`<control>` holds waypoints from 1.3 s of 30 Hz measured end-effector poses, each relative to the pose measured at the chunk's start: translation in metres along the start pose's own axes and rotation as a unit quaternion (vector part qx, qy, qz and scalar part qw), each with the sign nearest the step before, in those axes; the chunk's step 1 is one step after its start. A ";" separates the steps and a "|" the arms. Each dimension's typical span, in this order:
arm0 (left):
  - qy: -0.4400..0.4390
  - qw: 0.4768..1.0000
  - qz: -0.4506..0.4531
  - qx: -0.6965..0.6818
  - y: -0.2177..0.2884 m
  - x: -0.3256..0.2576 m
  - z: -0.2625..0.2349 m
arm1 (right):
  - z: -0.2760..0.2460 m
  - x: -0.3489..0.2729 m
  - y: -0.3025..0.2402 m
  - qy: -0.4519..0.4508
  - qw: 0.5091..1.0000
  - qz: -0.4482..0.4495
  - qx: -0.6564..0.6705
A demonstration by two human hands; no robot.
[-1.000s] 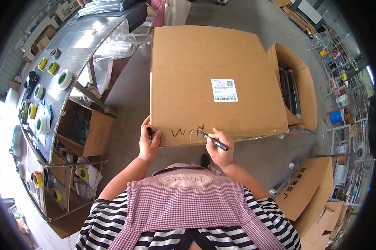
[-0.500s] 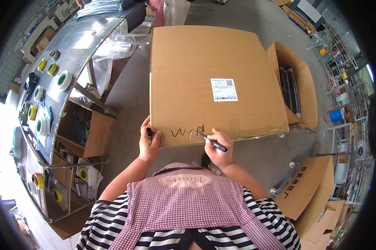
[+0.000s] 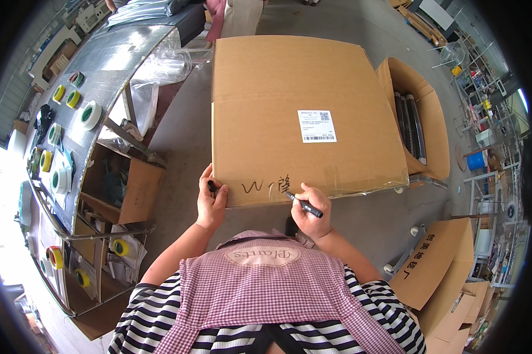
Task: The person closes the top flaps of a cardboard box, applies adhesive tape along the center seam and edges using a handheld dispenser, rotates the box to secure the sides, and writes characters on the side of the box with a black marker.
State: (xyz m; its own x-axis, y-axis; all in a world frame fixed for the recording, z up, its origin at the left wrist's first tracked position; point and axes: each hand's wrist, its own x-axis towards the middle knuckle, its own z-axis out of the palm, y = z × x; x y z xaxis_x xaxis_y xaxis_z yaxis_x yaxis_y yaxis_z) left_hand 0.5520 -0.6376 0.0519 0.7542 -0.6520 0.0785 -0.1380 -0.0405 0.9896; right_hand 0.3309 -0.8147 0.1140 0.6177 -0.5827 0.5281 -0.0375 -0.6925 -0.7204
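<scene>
A large brown cardboard box lies before me, a white shipping label stuck on its top. My right hand grips a black marker pen, its tip at the box's near edge beside black handwritten strokes. Clear tape shows along that same edge. At the near left corner, my left hand is closed around a small black marker cap and rests against the box's side.
To the left stands a dark-topped workbench with several tape rolls on it. An open carton with dark rolls inside is at the right. Another open carton sits nearer right. A person stands beyond the box.
More black strokes have appeared on the box, and my right hand with the marker has shifted very slightly. My left hand stays where it was.
</scene>
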 end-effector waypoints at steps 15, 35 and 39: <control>0.008 1.000 0.003 0.008 0.001 -0.001 -0.001 | 0.000 0.014 -0.002 -0.009 1.000 0.013 -0.014; 0.007 1.000 -0.001 -0.002 -0.003 0.002 0.001 | -0.020 0.014 0.017 0.013 0.998 0.043 -0.046; 0.006 1.000 -0.010 -0.020 0.000 0.001 0.002 | -0.024 0.015 0.017 0.014 0.997 0.044 -0.062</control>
State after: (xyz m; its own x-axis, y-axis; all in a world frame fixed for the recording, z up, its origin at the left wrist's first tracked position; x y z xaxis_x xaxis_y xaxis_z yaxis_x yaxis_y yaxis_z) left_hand 0.5515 -0.6402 0.0522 0.7637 -0.6427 0.0602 -0.0980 -0.0232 0.9949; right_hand 0.3209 -0.8450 0.1203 0.5854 -0.6538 0.4794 -0.1874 -0.6845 -0.7046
